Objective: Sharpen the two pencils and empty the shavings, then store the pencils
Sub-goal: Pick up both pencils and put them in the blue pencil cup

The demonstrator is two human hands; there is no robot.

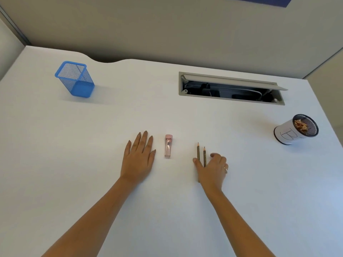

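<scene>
Two dark pencils (201,154) lie side by side on the white desk (167,210) with their sharp tips pointing away from me. My right hand (212,168) lies over their near halves, thumb against the left pencil and fingers curled down just right of the other one. A pink sharpener (168,145) with a clear shavings case lies between my hands. My left hand (138,158) rests flat on the desk just left of it, fingers spread, holding nothing.
A blue mesh pencil cup (77,79) stands at the far left. A round black mesh cup (295,129) wrapped in white paper holds shavings at the right edge. An open cable hatch (232,89) is set in the desk's far side.
</scene>
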